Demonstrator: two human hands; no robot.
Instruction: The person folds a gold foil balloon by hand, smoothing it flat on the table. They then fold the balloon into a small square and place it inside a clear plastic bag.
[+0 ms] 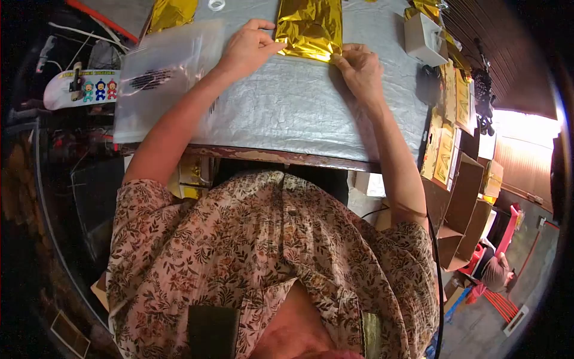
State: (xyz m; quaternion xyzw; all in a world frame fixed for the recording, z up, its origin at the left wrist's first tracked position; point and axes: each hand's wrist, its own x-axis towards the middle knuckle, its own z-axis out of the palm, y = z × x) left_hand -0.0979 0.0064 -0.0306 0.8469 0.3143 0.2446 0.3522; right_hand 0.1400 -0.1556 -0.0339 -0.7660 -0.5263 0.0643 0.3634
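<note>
A shiny gold foil packet [310, 27] lies on the silver-covered table [269, 113], near its far side. At the packet's lower left corner, my left hand [248, 49] pinches the foil edge between thumb and fingers. The lower right corner is pinched by my right hand [359, 69], with its fingers curled. Clear plastic bags [167, 78] with dark printing lie flat to the left of my left hand, close to its forearm.
Another gold foil piece [172, 15] and a roll of tape [216, 5] are at the far left. A white box [424, 39] stands at the right. Cardboard boxes [466, 197] line the right side, with another person [497, 269] beyond. A skateboard [84, 90] is left.
</note>
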